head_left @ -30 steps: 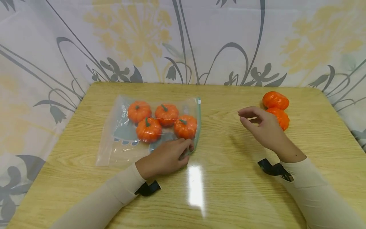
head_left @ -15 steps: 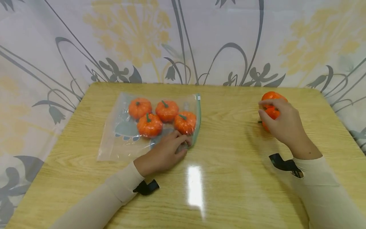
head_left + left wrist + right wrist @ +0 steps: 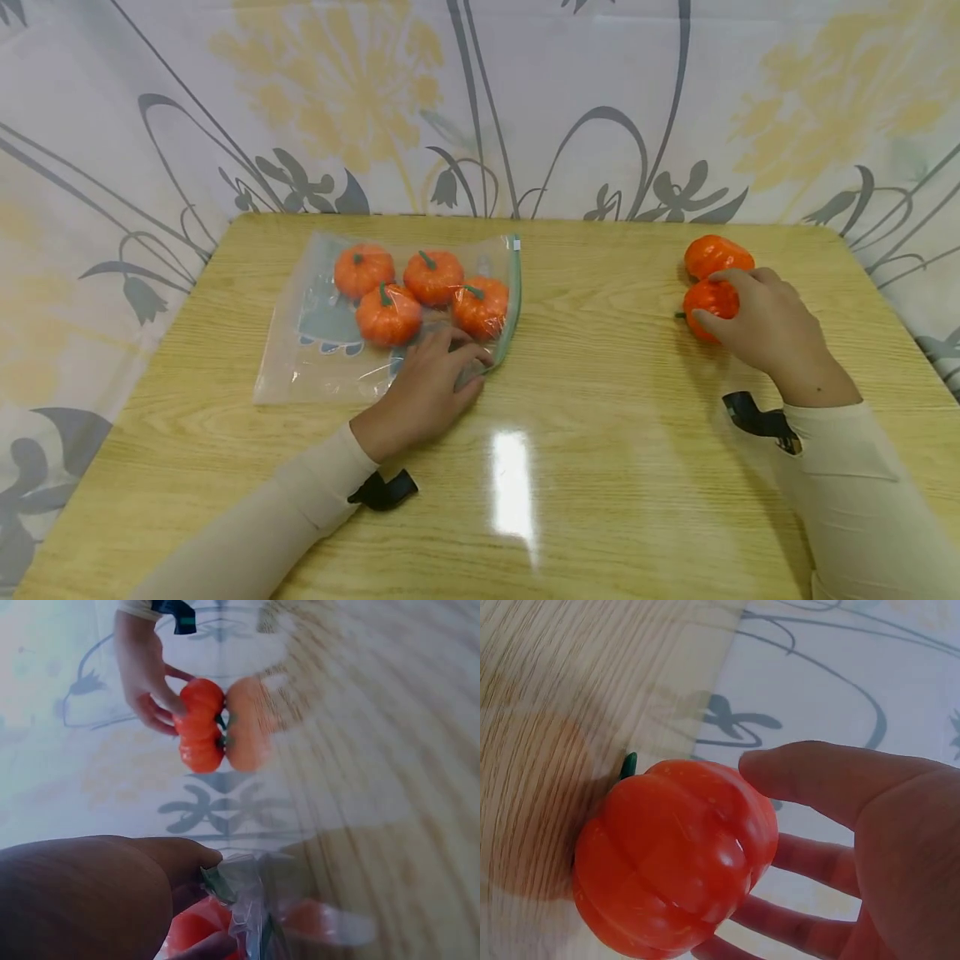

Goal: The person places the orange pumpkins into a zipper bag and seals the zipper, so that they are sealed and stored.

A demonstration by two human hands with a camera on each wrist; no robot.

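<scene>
My left hand (image 3: 427, 379) pinches the lower corner of the open end of a clear zip bag (image 3: 322, 379) with a green edge. Inside the bag lie several small orange toy pumpkins (image 3: 388, 315) with green stems. In the left wrist view, thumb and finger hold the crumpled plastic (image 3: 251, 900). At the right, my right hand (image 3: 780, 333) has its thumb and fingers around the nearer loose toy pumpkin (image 3: 675, 855), which lies on its side, stem to the left. Another loose pumpkin (image 3: 716, 254) sits just behind it. The far fingers are partly hidden by the held pumpkin.
A glossy wood-grain table (image 3: 585, 467) carries everything and reflects a bright light near its front. Behind it hangs a floral curtain (image 3: 570, 100), close to the table's back edge. Bare tabletop lies between the bag and the loose pumpkins.
My right hand has moved right to the nearer loose pumpkin, and its fingers have come around it. My left hand and the bag have shifted slightly away from me.
</scene>
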